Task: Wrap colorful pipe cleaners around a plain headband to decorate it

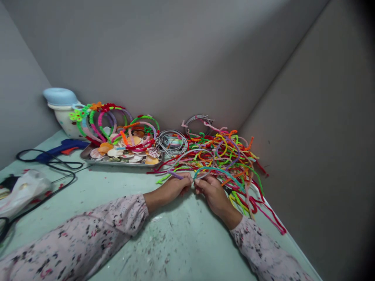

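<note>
Fingertips pinched, my left hand (175, 188) and my right hand (214, 192) almost meet above the table in front of the craft pile. A purple fuzzy pipe cleaner (175, 174) sticks out from my left fingers. From my right fingers a teal pipe cleaner (222, 171) arches away to the right. A thin grey wire loop (193, 150) curves up behind both hands; I cannot tell whether it is in my grip. The exact spot where the pieces meet is partly covered by my fingers.
Behind my hands lies a tangled heap of colourful pipe cleaners (211, 150) and coiled wire (172, 143). Left of it, a metal tray (123, 164) holds shells and several fuzzy hoops (102, 121). Further left are a blue glue gun (63, 147), its black cord (72, 177) and a lidded bottle (63, 111).
</note>
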`<move>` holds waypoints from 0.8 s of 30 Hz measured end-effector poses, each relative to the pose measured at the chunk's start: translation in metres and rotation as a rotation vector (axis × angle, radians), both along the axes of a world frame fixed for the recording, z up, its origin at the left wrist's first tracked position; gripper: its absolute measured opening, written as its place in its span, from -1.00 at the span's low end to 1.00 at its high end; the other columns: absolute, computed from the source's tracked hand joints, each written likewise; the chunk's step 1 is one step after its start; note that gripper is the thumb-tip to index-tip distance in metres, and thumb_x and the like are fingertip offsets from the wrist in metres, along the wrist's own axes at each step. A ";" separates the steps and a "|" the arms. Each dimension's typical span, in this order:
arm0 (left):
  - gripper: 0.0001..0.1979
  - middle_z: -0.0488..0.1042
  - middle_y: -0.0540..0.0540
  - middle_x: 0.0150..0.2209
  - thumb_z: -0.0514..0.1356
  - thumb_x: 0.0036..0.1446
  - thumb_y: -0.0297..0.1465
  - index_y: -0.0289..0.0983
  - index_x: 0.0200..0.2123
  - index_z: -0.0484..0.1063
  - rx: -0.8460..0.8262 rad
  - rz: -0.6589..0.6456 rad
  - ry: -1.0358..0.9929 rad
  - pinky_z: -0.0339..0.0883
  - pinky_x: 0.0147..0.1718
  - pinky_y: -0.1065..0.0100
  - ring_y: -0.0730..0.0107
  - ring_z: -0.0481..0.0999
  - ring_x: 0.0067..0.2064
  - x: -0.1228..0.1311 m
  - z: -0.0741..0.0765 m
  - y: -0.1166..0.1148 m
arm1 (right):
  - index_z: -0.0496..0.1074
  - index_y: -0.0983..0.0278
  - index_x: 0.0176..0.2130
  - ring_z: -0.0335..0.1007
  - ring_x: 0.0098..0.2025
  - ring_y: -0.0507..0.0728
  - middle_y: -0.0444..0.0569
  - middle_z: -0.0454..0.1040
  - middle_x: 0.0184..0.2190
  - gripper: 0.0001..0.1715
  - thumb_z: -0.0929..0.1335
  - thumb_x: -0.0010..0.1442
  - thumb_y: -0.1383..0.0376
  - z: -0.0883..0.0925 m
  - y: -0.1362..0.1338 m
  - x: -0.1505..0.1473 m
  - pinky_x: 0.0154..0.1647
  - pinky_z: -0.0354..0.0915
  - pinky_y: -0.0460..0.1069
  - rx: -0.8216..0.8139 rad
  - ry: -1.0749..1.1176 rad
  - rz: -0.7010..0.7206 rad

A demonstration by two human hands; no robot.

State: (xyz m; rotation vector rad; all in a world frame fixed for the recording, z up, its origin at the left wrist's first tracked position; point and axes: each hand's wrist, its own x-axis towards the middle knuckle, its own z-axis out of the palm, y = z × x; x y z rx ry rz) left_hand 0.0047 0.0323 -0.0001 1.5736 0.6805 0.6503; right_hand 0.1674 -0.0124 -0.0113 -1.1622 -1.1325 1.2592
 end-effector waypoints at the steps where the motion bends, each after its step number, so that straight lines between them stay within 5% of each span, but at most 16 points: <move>1: -0.80 0.20 0.02 -0.59 -0.02 0.07 -0.44 -0.25 -0.59 0.18 0.013 -0.004 -0.007 0.03 -0.48 0.35 0.45 0.18 -0.50 0.000 0.000 -0.001 | 0.40 0.29 -0.39 0.25 -0.51 0.02 -0.15 0.37 -0.56 -0.80 0.39 0.06 0.19 0.000 0.000 0.000 -0.44 0.21 -0.07 0.000 -0.006 -0.004; 12: -0.85 0.19 0.05 -0.56 0.02 0.09 -0.44 -0.26 -0.53 0.20 0.078 -0.022 -0.038 0.02 -0.51 0.38 0.49 0.16 -0.49 -0.001 -0.001 -0.010 | 0.35 0.28 -0.50 0.18 -0.56 -0.02 -0.19 0.27 -0.57 -0.98 0.33 -0.06 0.39 0.005 0.002 -0.001 -0.53 0.15 -0.10 -0.023 0.090 -0.003; 24: -0.77 0.20 0.03 -0.61 -0.03 0.08 -0.42 -0.26 -0.62 0.18 -0.011 0.004 0.023 0.04 -0.49 0.35 0.47 0.19 -0.52 0.000 0.004 -0.002 | 0.39 0.26 -0.33 0.23 -0.51 0.01 -0.20 0.33 -0.55 -0.86 0.39 0.05 0.27 0.000 0.000 -0.002 -0.46 0.19 -0.08 0.018 0.095 -0.024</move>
